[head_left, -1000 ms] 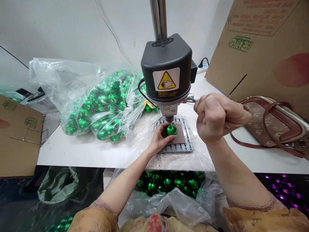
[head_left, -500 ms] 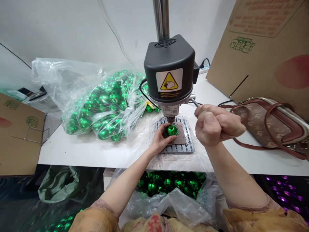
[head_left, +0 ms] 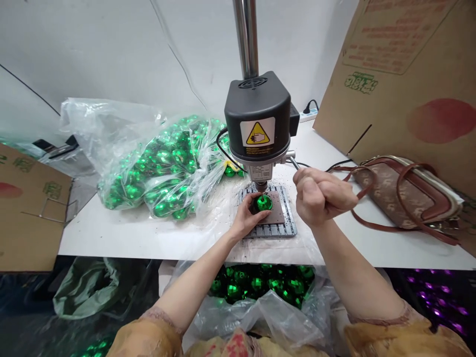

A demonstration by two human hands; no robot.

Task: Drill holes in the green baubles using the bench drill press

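Observation:
A black drill press (head_left: 257,119) with a yellow warning sticker stands in the middle of the white table. Beneath its chuck, a shiny green ball (head_left: 264,202) rests on a brown pad (head_left: 273,214) over the slotted metal base (head_left: 290,225). My left hand (head_left: 248,215) grips this ball from its left side, thumb in front and fingers behind. On the press's right side, my right hand (head_left: 322,196) is closed in a fist around the metal lever (head_left: 294,162). The lever's far end is hidden inside the fist. Dark shavings lie scattered about the base.
Clear plastic bags of green balls (head_left: 163,168) lie to the left. Below the table edge, more green balls (head_left: 256,283) fill a plastic-lined container. A handbag (head_left: 403,193) and a large cardboard box (head_left: 401,89) stand right; another box (head_left: 33,213) is left. Purple balls (head_left: 435,297) show lower right.
My right fist and the lever have shifted slightly left in view, and the drill head appears a little lower. The camera view has also shifted. My left hand still holds the ball.

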